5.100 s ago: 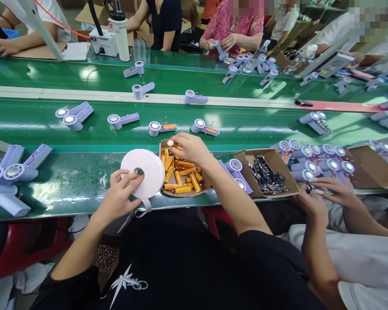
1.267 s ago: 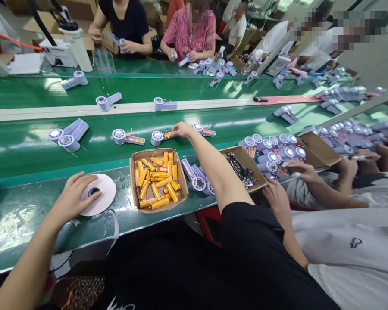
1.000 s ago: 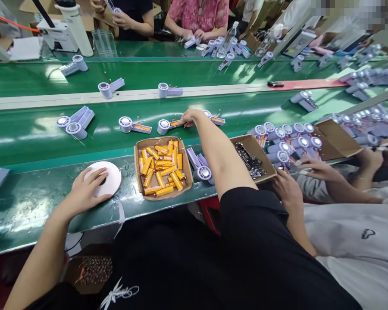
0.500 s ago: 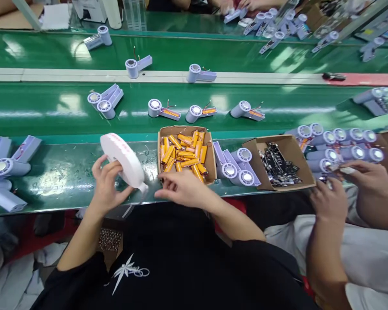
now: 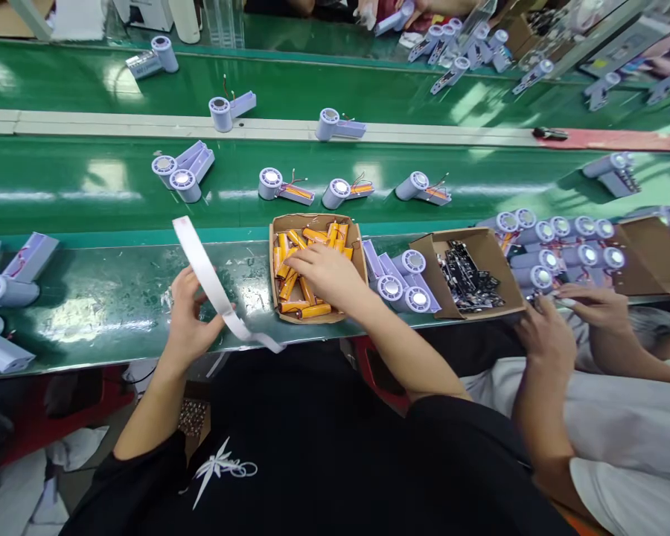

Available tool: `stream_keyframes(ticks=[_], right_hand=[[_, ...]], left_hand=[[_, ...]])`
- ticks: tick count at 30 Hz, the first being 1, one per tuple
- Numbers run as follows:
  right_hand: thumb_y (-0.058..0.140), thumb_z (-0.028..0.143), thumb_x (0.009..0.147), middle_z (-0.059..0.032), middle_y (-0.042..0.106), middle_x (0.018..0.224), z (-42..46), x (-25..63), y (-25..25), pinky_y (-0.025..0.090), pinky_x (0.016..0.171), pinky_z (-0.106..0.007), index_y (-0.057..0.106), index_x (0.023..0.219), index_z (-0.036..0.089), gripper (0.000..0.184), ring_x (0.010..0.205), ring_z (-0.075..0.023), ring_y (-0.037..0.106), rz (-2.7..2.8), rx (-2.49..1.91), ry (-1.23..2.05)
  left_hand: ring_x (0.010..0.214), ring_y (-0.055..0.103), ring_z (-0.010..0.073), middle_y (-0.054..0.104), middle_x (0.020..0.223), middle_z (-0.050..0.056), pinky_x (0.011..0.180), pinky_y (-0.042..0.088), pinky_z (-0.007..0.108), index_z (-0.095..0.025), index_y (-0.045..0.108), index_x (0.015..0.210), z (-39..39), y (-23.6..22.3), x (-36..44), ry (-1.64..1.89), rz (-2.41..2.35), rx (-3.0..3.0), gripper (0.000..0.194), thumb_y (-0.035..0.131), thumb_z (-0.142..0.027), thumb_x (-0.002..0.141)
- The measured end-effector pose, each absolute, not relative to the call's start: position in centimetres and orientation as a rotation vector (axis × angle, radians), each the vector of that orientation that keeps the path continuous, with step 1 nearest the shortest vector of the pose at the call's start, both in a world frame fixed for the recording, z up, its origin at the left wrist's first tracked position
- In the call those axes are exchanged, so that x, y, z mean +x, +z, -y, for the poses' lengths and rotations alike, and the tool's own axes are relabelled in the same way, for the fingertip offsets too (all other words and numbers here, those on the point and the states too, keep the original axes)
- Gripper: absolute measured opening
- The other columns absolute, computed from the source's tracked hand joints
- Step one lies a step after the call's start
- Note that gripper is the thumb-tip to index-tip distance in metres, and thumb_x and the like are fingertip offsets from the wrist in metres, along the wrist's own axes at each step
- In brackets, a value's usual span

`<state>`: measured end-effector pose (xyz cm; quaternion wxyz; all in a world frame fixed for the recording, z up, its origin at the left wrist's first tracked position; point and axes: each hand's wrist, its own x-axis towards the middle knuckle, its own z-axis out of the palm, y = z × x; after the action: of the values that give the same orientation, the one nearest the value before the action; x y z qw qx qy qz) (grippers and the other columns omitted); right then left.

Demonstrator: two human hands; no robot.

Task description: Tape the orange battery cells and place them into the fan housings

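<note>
My left hand (image 5: 187, 320) grips a white tape roll (image 5: 201, 268), held edge-on above the green bench, with a loose strip of tape (image 5: 257, 339) trailing toward me. My right hand (image 5: 324, 272) reaches into an open cardboard box (image 5: 276, 223) of orange cylindrical batteries (image 5: 293, 279), fingers curled down among them; what they hold is hidden. Just right of the box lie lilac fan housings (image 5: 402, 279).
On the green conveyor belt (image 5: 89, 197) lie several lilac fan housings, three with orange batteries (image 5: 287, 186). A cardboard box of black parts (image 5: 469, 275) sits to the right. A neighbouring person's hands (image 5: 558, 327) work beside more housings (image 5: 558, 246). Housings (image 5: 5, 290) lie at the left.
My right hand came back from the conveyor to the tape, then went into the battery box. My left hand lifted the tape roll off the bench and turned it edge-on.
</note>
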<state>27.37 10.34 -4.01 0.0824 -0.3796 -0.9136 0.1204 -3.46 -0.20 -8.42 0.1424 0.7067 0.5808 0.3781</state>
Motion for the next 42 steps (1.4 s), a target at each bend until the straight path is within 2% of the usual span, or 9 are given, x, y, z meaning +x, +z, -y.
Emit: stream_keyframes(ticks=[4,10,14,18,22,25,30,35,42], right_hand=[[0.059,0.013,0.11,-0.0117,0.075,0.149,-14.9,27.1,-5.2,0.051,0.106,-0.047,0.077,0.138,0.025,0.036,0.134,-0.0322,0.065,2.95,-0.822,0.191],[0.06,0.013,0.107,-0.0167,0.079,0.131,-16.0,27.4,-5.4,0.056,0.106,-0.047,0.076,0.135,0.018,0.033,0.125,-0.0311,0.072,2.753,-0.889,0.522],[0.064,0.043,0.108,-0.0099,0.079,0.135,-13.4,28.9,-2.9,0.061,0.109,-0.047,0.068,0.15,0.025,0.046,0.124,-0.0295,0.075,2.104,-1.03,0.985],[0.076,0.06,0.098,-0.005,0.084,0.11,-9.8,28.9,0.0,0.064,0.1,-0.048,0.081,0.118,0.03,0.036,0.107,-0.0323,0.079,1.987,-1.123,1.065],[0.08,0.045,0.098,0.0003,0.078,0.078,-8.7,28.5,1.1,0.063,0.082,-0.039,0.076,0.091,0.025,0.022,0.08,-0.0257,0.078,2.129,-1.167,1.142],[0.087,0.038,0.092,0.0006,0.08,0.081,-9.4,28.6,0.2,0.066,0.084,-0.037,0.074,0.087,0.022,0.022,0.084,-0.0247,0.081,2.053,-1.139,1.335],[0.106,0.048,0.066,-0.0047,0.087,0.104,-8.7,27.3,-2.7,0.072,0.098,-0.046,0.078,0.11,0.022,0.058,0.101,-0.0284,0.085,1.353,-1.035,1.523],[0.1,0.06,0.075,-0.008,0.088,0.106,-6.8,25.6,-4.4,0.072,0.1,-0.048,0.074,0.112,0.023,0.058,0.104,-0.0291,0.086,0.861,-0.935,1.361],[0.098,0.061,0.077,-0.0027,0.082,0.123,-11.5,37.5,-3.4,0.074,0.089,-0.036,0.074,0.117,0.029,0.057,0.111,-0.0232,0.084,0.794,-0.974,0.734]], left_hand=[[0.158,0.045,0.0389,0.058,0.151,0.013,0.107,0.064,0.056,-0.037,0.042,0.16,-0.4,-8.2,-2.6,1.057,-1.622,2.079,0.073,0.077,-0.035,0.096],[0.145,0.055,0.0363,0.07,0.14,0.011,0.124,0.046,0.064,-0.036,0.049,0.154,-0.9,-8.2,-2.1,1.015,-1.531,2.416,0.069,0.073,-0.017,0.093],[0.139,0.055,0.0377,0.074,0.135,0.01,0.119,0.046,0.061,-0.035,0.059,0.15,-0.2,-7.6,-2.1,0.849,-1.581,2.504,0.068,0.071,-0.011,0.088],[0.134,0.056,0.0371,0.076,0.133,0.009,0.114,0.048,0.058,-0.035,0.058,0.156,0.2,-6.4,-2.3,0.762,-1.562,2.628,0.074,0.067,-0.006,0.089],[0.133,0.055,0.0344,0.078,0.132,0.008,0.113,0.048,0.053,-0.032,0.058,0.157,-0.3,-5.5,-2.3,0.675,-1.48,2.805,0.071,0.063,-0.002,0.093],[0.132,0.055,0.0323,0.079,0.133,0.007,0.114,0.047,0.049,-0.027,0.06,0.156,-0.5,-4.8,-2.1,0.593,-1.451,2.892,0.068,0.06,0.001,0.094],[0.132,0.052,0.035,0.078,0.135,0.007,0.122,0.043,0.056,-0.029,0.056,0.164,0.3,-3.6,-0.3,0.628,-1.539,2.844,0.071,0.07,-0.008,0.097],[0.114,0.057,0.0349,0.079,0.116,0.013,0.115,0.048,0.06,-0.021,0.061,0.158,1.8,-3.6,2.7,0.84,-1.522,2.744,0.066,0.082,-0.028,0.096],[0.124,0.061,0.0385,0.078,0.129,0.014,0.112,0.052,0.058,-0.026,0.073,0.144,2.6,-6.5,-4.7,0.367,-1.551,2.552,0.06,0.088,-0.032,0.086]])
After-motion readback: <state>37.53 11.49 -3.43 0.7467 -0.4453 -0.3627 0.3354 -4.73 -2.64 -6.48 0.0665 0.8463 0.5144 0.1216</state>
